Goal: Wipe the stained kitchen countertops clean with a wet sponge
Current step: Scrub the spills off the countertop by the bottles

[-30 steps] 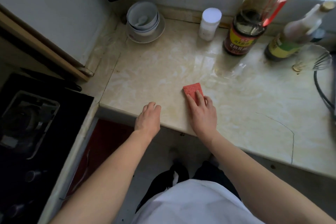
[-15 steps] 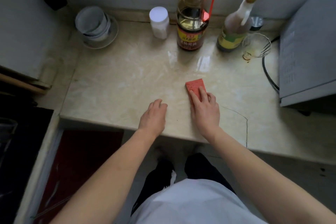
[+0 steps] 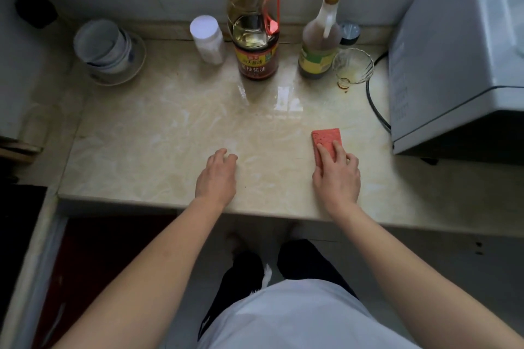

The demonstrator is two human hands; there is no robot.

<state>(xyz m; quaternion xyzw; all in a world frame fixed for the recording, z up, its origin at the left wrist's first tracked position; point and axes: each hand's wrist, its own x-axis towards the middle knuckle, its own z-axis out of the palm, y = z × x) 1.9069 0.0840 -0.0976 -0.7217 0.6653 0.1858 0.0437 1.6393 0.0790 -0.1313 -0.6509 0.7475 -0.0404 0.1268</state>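
A flat red sponge (image 3: pixel 326 139) lies on the beige marble countertop (image 3: pixel 158 144), right of its middle. My right hand (image 3: pixel 337 176) presses down on the sponge's near half with straight fingers, and the far half shows beyond the fingertips. My left hand (image 3: pixel 217 176) rests on the counter near the front edge, fingers loosely curled and holding nothing. A wet sheen covers the counter in front of the bottles. Yellowish staining shows around the sponge.
At the back stand a big soy sauce bottle (image 3: pixel 255 34), a brown bottle (image 3: pixel 320 45), a white jar (image 3: pixel 207 39), a glass bowl (image 3: pixel 353 66) and stacked bowls (image 3: pixel 107 51). A grey appliance (image 3: pixel 459 65) with a black cable (image 3: pixel 374 108) fills the right side.
My right hand has slid the sponge to the right across the counter, away from my left hand. The view has shifted right, so the appliance now shows more fully.
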